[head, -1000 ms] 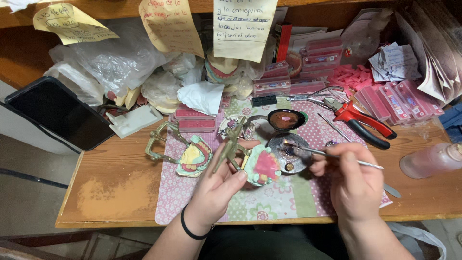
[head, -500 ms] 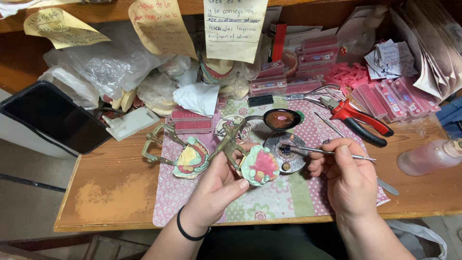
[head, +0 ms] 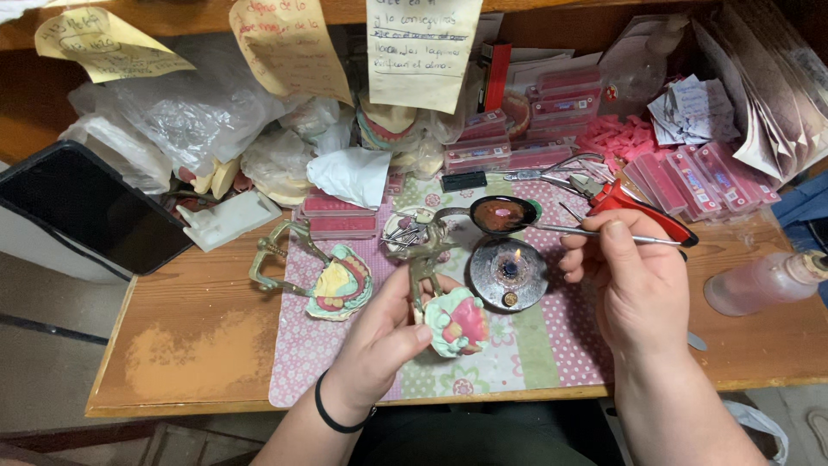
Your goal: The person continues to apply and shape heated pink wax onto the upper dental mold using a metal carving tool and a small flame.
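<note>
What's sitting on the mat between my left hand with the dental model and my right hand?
In the head view, a small round burner with a lit flame stands between the left hand holding the dental model and the right hand.

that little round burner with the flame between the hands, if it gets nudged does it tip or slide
The round burner looks low and wide, so it would probably slide rather than tip. It sits on the patterned mat, which may grip it a little. Its small flame is lit, and the left hand and right hand work close by, so a nudge looks risky.
</note>
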